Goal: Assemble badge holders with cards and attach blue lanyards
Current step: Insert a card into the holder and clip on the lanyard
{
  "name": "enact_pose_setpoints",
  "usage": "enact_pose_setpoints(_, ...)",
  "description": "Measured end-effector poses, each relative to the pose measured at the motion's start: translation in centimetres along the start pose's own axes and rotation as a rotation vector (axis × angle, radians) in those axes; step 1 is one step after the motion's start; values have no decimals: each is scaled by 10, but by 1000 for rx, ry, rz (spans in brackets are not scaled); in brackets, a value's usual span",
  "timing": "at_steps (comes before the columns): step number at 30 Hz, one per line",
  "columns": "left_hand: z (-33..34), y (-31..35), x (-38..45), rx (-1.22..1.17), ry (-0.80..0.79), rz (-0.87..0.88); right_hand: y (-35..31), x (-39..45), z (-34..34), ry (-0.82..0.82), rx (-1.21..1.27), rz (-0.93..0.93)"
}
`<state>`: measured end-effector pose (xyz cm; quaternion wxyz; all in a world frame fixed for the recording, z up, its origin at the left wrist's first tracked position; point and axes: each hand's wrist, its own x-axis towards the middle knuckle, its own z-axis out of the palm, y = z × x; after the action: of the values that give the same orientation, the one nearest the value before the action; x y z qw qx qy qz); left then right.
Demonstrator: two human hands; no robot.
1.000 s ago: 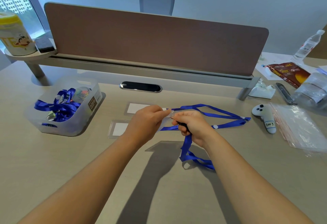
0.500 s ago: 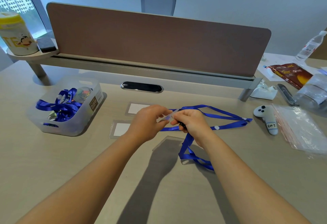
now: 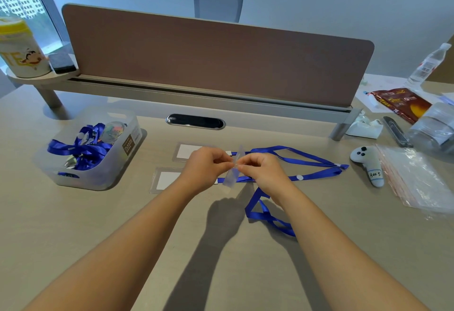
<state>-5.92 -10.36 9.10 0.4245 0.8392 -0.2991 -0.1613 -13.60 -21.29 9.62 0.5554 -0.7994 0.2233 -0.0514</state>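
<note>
A clear badge holder (image 3: 233, 174) is held edge-on above the desk, pinched between my left hand (image 3: 205, 166) and my right hand (image 3: 261, 169). A blue lanyard (image 3: 309, 163) lies spread on the desk behind and to the right of my hands, and its strap runs under my right hand and loops down to a fold (image 3: 264, 212) near my right forearm. Whether my right hand also grips the lanyard's clip is hidden by the fingers. Two more badge holders with white cards lie flat behind my left hand, one (image 3: 186, 150) farther and one (image 3: 167, 180) nearer.
A translucent bin (image 3: 115, 170) with more blue lanyards stands at the left. At the right lie a white controller (image 3: 368, 165), clear plastic bags (image 3: 417, 180), a red packet (image 3: 398, 104) and a water bottle (image 3: 427, 66). A brown divider panel (image 3: 216, 59) closes the desk's far side.
The badge holder has turned from nearly flat to standing edge-on between my fingers. Both hands have stayed at the same spot above the desk.
</note>
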Motion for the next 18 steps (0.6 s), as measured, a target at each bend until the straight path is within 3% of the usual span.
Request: enact_pose_setpoints(18,-3,8,-2,75,84,78,-7,-5,7,68,-163,-93)
